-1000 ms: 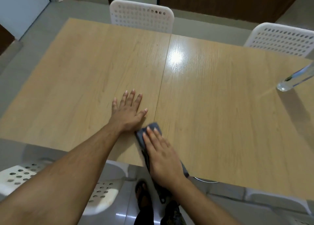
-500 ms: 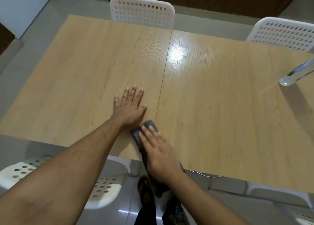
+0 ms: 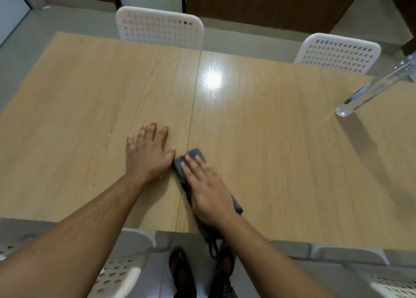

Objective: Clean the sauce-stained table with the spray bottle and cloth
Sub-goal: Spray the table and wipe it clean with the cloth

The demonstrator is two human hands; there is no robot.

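Mid-frame on the counter [image 3: 281, 162], the left hand [image 3: 147, 153] lies just left of the cloth [image 3: 193, 155] under the right hand [image 3: 207, 189]; the spray bottle [image 3: 371, 90] stands far right.

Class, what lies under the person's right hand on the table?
A dark blue-grey cloth lies under the flat right hand. Its middle and the table beneath are covered from view.

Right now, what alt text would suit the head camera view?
A right hand presses a dark grey cloth onto a wooden table; the left hand rests flat beside it. A clear bottle stands far right.
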